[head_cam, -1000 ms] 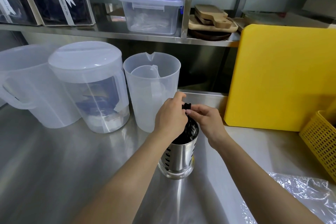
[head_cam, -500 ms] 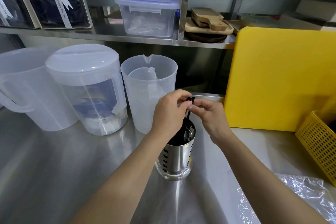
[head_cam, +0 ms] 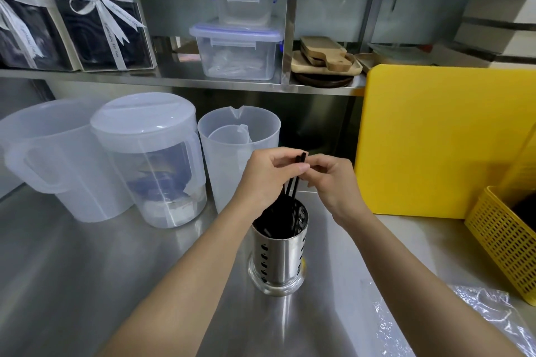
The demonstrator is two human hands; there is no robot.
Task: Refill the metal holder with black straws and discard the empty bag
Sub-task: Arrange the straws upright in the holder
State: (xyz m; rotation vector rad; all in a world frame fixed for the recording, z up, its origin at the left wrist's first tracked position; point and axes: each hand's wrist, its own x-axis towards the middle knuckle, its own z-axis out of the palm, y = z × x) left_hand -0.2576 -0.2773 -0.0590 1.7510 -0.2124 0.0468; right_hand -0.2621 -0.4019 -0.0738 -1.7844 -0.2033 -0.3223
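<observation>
On the stainless steel tabletop (head_cam: 87, 284), near its middle, stands the perforated metal holder (head_cam: 278, 258), upright and loaded with black straws (head_cam: 282, 211). Both hands meet directly above it. The left hand (head_cam: 265, 180) is closed, thumb pressed against fingers, pinching the upper ends of a few straws that rise out of the holder at a slight lean. The right hand (head_cam: 330, 180) is likewise closed, fingertips touching the same straw tips from the opposite side. A clear plastic bag (head_cam: 481, 319) lies flat and crumpled on the tabletop at the lower right, apart from the holder. Behind the holder sits an open translucent jug (head_cam: 240, 148) with a smaller one nested inside; a lidded pitcher (head_cam: 148, 159) stands beside it to the left. A yellow cutting board (head_cam: 435, 139) leans upright to the right, with a yellow perforated basket (head_cam: 501, 243) in front of it.
</observation>
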